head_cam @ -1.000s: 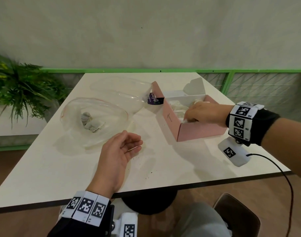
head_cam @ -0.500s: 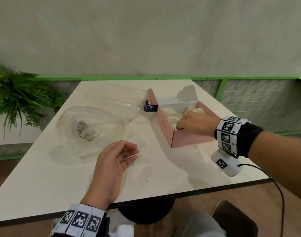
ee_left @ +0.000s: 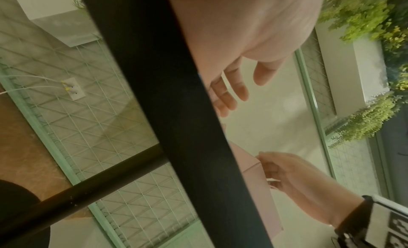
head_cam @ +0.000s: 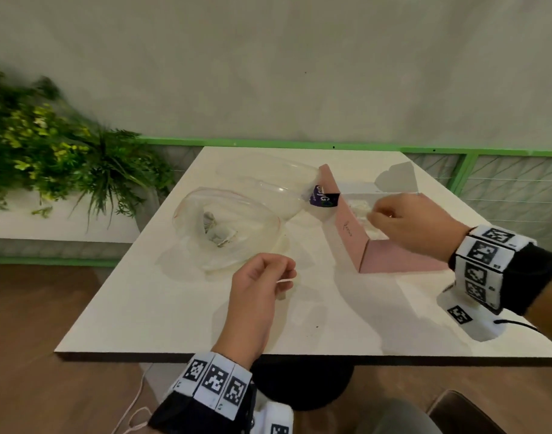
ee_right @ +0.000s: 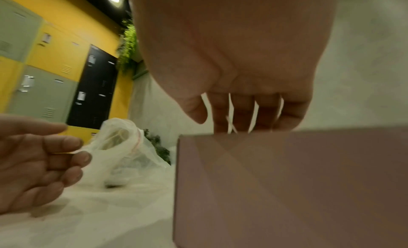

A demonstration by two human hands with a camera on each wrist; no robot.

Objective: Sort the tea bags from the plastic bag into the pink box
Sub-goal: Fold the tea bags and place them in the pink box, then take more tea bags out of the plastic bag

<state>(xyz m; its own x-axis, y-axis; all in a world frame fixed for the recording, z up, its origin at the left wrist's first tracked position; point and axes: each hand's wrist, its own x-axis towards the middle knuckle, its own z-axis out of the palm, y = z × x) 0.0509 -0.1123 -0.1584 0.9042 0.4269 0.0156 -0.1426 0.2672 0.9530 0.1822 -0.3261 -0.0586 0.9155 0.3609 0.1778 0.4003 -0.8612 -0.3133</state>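
A white table [head_cam: 180,311] carries the pink box [head_cam: 350,233], open at the top, standing right of centre with pale tea bags [head_cam: 359,211] lying inside it. The right hand [head_cam: 406,222] hangs over the box's opening, knuckles up and fingers [ee_right: 243,112] curled downward toward the contents; in the right wrist view the fingertips dip behind the box's near wall, so whether they pinch a tea bag or hold nothing cannot be told. Left of the box lies the clear plastic bag [head_cam: 227,227], its mouth edged with a thin red strip and gaping open — a few greyish tea bags [head_cam: 216,234] sit bunched at its bottom. A second clear bag [head_cam: 265,186] lies behind it, toward the table's far edge, and a small dark purple packet [head_cam: 323,197] rests against the box's far left corner. The left hand [head_cam: 259,289] sits just in front of the plastic bag, near its rim, palm turned inward with the fingers loosely bent; something thin and pale shows between the fingertips in the head view, too small to make out, and the right wrist view shows the fingers relaxed rather than clamped. Both wrists wear black bands with white square-patterned markers [head_cam: 215,382]. A green leafy plant [head_cam: 58,161] stands off the table's left side, before a pale wall [head_cam: 268,57] with a green rail [head_cam: 268,142] along its foot.
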